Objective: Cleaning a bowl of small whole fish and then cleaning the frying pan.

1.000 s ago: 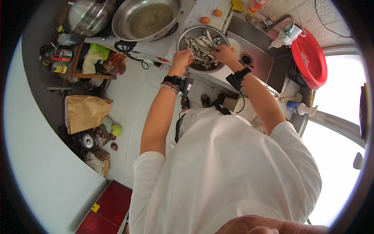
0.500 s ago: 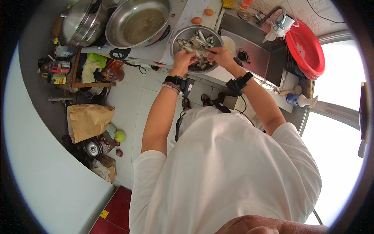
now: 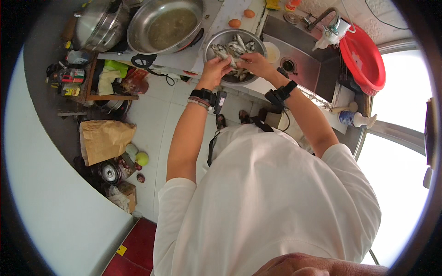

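A round steel bowl point(image 3: 261, 50) on the counter's front edge contains a heap of small silvery fish point(image 3: 238, 45). Over its near side my left hand point(image 3: 214, 72) is closed, with thumb and fingers pinching a small fish point(image 3: 229, 61). My right hand point(image 3: 256, 65) comes in from the other side, its fingers closed on the same fish. The fingertips partly cover it, so its full outline is hidden. Both hands stay just above the rest of the heap.
To the right are a steel sink point(image 3: 301, 69) with a tap point(image 3: 317, 20) and a red plastic basin point(image 3: 363, 60). Two brown eggs point(image 3: 235, 23) lie behind the bowl. A wide steel pan point(image 3: 195, 34) with liquid stands left, beside a lidded pot point(image 3: 99, 27).
My two hands have come closer together over the bowl. My right hand has shifted left, and the fish between them has turned.
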{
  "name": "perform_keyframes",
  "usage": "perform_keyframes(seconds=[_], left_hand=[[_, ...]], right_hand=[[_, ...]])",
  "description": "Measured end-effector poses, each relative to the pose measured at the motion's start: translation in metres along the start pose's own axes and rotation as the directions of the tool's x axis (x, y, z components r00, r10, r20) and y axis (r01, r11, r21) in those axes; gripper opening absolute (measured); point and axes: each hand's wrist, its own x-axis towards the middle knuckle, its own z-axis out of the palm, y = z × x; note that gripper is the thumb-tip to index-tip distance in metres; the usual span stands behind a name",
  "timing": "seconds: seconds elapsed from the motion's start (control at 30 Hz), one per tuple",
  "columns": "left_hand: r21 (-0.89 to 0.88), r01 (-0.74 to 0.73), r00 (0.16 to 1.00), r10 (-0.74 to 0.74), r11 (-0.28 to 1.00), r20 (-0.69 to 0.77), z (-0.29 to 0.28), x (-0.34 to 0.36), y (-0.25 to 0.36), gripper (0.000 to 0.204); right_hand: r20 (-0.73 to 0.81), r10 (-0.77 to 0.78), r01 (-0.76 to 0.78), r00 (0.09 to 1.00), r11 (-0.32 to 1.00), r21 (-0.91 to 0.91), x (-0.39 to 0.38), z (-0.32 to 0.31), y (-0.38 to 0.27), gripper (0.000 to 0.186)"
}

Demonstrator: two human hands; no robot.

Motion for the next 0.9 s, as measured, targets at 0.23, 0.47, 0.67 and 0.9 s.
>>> perform_keyframes(seconds=[0.23, 0.47, 0.67, 0.9], left_hand=[[-0.005, 0.036, 0.991, -0.035, 0.999, 0.126, -0.016, 0.001, 0.022, 0.024], [0.259, -0.333, 0.919, 0.373, 0.907, -0.124, -0.004, 0.000, 0.025, 0.017], [0.589, -0.160, 0.913, 0.345, 0.792, -0.217, -0.034, 0.024, -0.011, 0.017], [0.837, -0.163, 0.897, 0.432, 0.523, -0.095, -0.027, 0.022, -0.024, 0.040]], right_hand=[[-0.049, 0.075, -0.076, 0.996, 0.997, -0.009, 0.015, -0.021, 0.018, 0.027], [-0.400, -0.152, 0.045, 0.904, 0.963, -0.265, 0.015, -0.030, 0.000, 0.025], [0.055, -0.011, 0.043, 0.998, 0.792, -0.610, 0.001, 0.001, 0.024, 0.022], [-0.048, 0.057, -0.073, 0.997, 0.614, -0.786, 0.032, 0.048, 0.007, 0.027]])
